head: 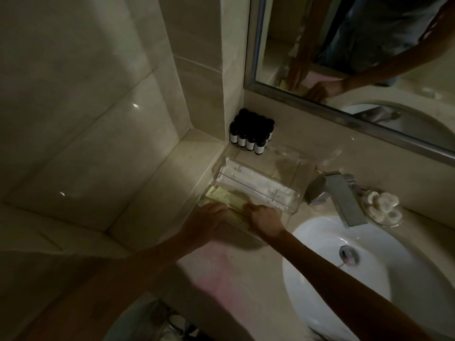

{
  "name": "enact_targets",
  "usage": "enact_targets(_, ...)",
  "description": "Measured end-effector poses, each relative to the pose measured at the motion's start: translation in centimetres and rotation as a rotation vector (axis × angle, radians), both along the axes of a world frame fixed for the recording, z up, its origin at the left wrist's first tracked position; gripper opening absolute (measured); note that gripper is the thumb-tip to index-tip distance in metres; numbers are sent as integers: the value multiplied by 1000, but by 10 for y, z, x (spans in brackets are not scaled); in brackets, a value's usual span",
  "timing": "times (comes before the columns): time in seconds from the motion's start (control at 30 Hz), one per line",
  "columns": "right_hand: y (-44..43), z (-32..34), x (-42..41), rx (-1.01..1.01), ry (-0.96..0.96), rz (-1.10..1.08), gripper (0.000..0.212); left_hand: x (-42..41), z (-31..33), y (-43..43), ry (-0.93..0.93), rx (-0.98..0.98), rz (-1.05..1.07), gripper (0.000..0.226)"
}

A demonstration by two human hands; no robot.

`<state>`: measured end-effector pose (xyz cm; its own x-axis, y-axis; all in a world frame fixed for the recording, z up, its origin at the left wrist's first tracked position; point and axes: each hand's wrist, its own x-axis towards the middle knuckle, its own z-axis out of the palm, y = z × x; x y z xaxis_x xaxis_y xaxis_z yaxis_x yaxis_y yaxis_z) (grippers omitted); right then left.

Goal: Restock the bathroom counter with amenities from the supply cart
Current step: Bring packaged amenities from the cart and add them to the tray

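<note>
A clear acrylic tray [299, 177] sits on the beige counter left of the sink. Long white wrapped packets [258, 184] lie across its middle. Pale yellow flat packets [53, 196] fill its near left end. My left hand [209, 217] rests on the tray's near edge, fingers on the yellow packets. My right hand [264, 217] is beside it, fingers curled onto the same packets; whether it pinches one is hidden. Several small dark bottles [251, 134] with white labels stand in the corner behind the tray.
A white basin [369, 279] lies at the right, with a square chrome faucet [339, 193] over it. A dish of white soap pieces [382, 205] sits right of the faucet. A framed mirror [344, 57] hangs above. Tiled walls close the left side.
</note>
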<state>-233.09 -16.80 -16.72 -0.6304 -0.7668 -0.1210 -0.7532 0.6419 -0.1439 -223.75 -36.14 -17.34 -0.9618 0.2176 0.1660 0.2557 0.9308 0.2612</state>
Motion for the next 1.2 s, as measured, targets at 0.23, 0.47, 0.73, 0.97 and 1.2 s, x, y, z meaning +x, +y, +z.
enact_targets(0.23,14,-9,13,-241,-209,11,36,0,8,0,-77,104,189,46)
enact_targets(0.47,16,-19,21,-523,-648,-347,29,-11,-12,4,-112,167,248,39)
enact_targets(0.73,-11,-17,32,-732,-811,-468,26,-16,-26,-2,-70,159,204,32)
enact_targets(0.97,-9,-9,37,-1022,-988,-747,26,-15,-22,0,9,64,190,28)
enact_targets(1.2,16,7,43,-1128,-1089,-1019,35,-22,-23,-1,54,15,90,30)
